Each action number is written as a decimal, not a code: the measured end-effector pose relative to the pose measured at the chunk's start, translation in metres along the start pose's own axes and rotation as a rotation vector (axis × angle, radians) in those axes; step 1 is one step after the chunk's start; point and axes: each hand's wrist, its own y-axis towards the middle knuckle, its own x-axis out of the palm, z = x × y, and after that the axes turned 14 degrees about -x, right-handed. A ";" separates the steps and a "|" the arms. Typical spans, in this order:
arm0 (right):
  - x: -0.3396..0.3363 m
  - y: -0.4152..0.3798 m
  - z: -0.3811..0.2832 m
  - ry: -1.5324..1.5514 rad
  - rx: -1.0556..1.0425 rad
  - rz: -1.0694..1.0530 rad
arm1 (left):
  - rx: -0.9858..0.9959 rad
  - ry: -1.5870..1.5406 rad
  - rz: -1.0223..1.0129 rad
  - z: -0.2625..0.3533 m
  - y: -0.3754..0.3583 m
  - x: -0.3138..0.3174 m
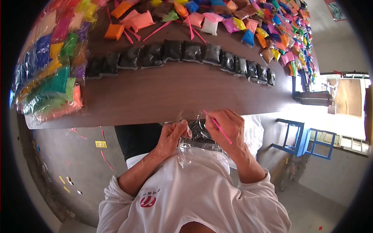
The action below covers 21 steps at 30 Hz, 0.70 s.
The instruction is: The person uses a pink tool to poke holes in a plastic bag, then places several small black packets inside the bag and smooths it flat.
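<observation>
The left hand [173, 134] pinches a clear, black-filled plastic bag [200, 132], likely soft, slippery and best gripped by its edge, while the right hand [228, 126] holds a thin pink strip [220, 130].

I have my 2 hands near the middle of the frame, just apart. The left hand [171, 135] pinches, thumb pressed against curled fingers. The right hand [227, 126] is curled closed, its back turned up toward my view. My bare left forearm [140, 169] slants up and rightward from lower left; the right forearm [247, 166] leans up and leftward.
</observation>
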 end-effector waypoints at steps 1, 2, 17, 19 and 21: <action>0.002 -0.003 -0.004 0.012 -0.008 -0.032 | -0.011 -0.017 0.001 -0.003 -0.002 0.000; 0.005 -0.004 -0.007 0.019 -0.021 -0.061 | -0.015 -0.032 -0.002 -0.004 -0.001 -0.001; 0.013 0.000 0.005 -0.005 0.038 -0.057 | 0.014 -0.057 -0.019 -0.002 0.003 0.004; 0.016 -0.003 -0.004 0.045 0.015 -0.102 | 0.007 -0.063 -0.021 -0.002 0.002 0.004; 0.016 -0.005 0.004 0.035 0.091 -0.047 | 0.010 -0.072 -0.022 -0.005 0.004 0.003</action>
